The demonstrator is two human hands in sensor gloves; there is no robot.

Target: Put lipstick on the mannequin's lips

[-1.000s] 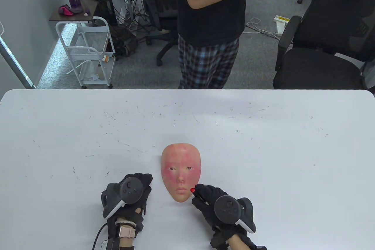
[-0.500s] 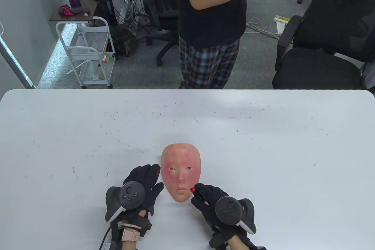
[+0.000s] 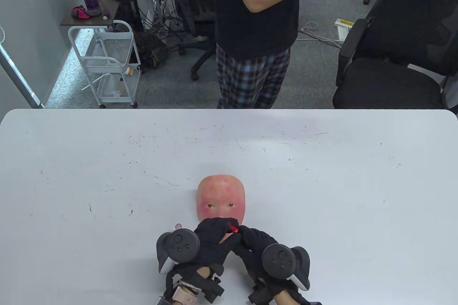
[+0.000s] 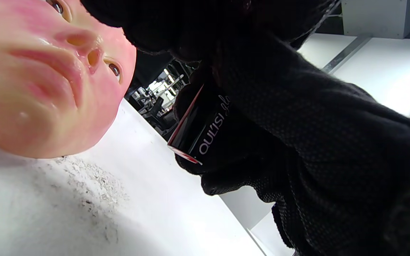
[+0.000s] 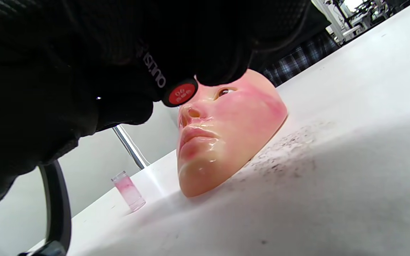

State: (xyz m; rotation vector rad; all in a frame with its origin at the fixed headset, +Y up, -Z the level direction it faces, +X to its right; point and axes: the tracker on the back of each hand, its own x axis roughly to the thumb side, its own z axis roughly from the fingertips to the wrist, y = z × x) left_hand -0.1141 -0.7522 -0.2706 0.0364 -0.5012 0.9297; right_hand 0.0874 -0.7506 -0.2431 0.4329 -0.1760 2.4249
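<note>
Lipstick in a glossy black tube with a red end label (image 5: 179, 94) sits gripped in the black-gloved right hand (image 3: 256, 244), above the lower half of the flesh-toned mannequin face (image 3: 222, 199) lying face-up on the white table (image 3: 322, 176). The black-gloved left hand (image 3: 211, 239) closes its fingers on the tube's end. A small clear pink-tinted cap (image 5: 128, 191) stands beside the face.
</note>
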